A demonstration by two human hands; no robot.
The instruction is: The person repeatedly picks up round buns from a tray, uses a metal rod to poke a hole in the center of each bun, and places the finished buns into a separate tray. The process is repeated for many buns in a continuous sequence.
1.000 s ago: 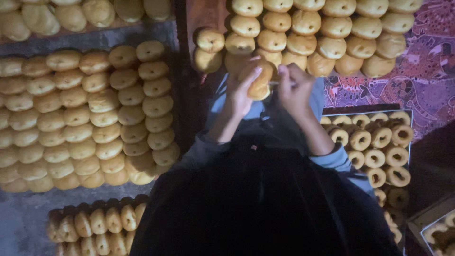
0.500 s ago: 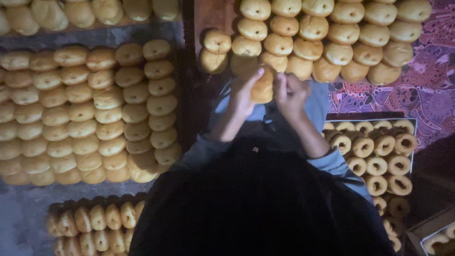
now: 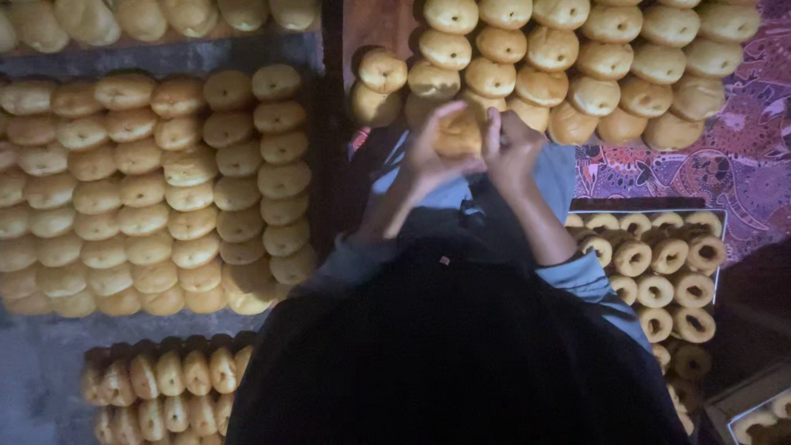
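Hands first: left hand [image 3: 432,152] and right hand [image 3: 512,148] meet at the middle of the view, both closed around one golden bun [image 3: 460,134], fingers curled over its sides, thumbs underneath. Bun held up off the surface, just below the near edge of the upper heap.

Surroundings, largest to smallest:

- Dark garment [image 3: 445,354] of the person fills the lower centre; grey-blue sleeves [image 3: 589,276] run up to the wrists.
- Left slab of buns [image 3: 140,194]: many tight rows, round, pale brown, touching one another, lying on a grey surface [image 3: 33,379].
- Upper-right heap of buns [image 3: 593,58]: overlapping rows, some with a small dimple on top, resting on a patterned purple cloth [image 3: 741,173].
- Tray of ring-shaped pastries [image 3: 667,264] at right, beside the right forearm; rings lie flat in rows, holes dark.
- Lower-left batch of buns standing on edge [image 3: 165,383], packed side by side.
- Top-left row of paler buns [image 3: 148,16], cut by the frame.
- Corner of another tray [image 3: 758,408] at bottom right, contents only partly visible.

Light is dim; finer surface detail cannot be told.
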